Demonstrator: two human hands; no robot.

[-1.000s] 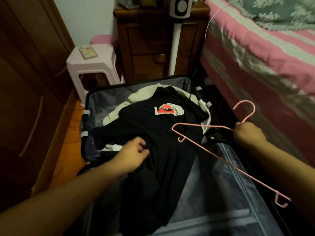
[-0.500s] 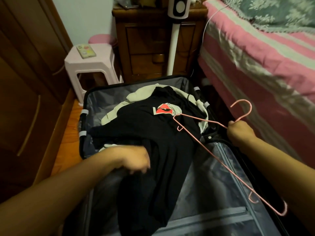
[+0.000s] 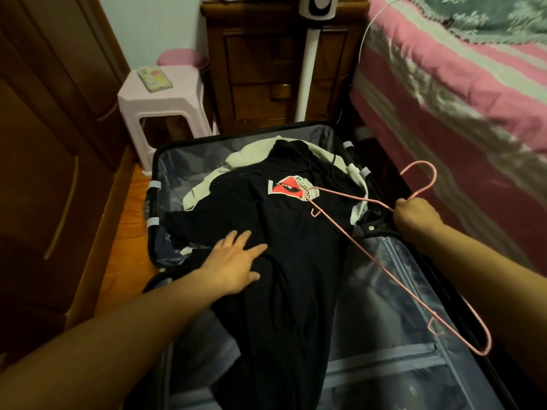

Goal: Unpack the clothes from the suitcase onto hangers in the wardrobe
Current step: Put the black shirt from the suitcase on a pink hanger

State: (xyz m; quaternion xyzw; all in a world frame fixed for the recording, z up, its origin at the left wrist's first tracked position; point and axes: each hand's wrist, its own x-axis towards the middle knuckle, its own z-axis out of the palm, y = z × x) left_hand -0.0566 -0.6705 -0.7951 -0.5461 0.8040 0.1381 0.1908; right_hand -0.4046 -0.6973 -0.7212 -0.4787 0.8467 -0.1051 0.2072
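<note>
Open suitcase on a wooden floor between wardrobe and bed.
Left hand lies flat, fingers spread, on the black T-shirt in the suitcase; right hand grips a pink wire hanger above it.

floor: open suitcase, 1 stool | stool: remote

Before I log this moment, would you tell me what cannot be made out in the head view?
- Clothes under the black shirt: hidden, apart from a pale garment at its edges.
- Shirt logo: text too small to read.
- Wardrobe interior: doors shut, frame cut off left.
- Right hand fingers: curled under, gripping the pink hanger.
</note>
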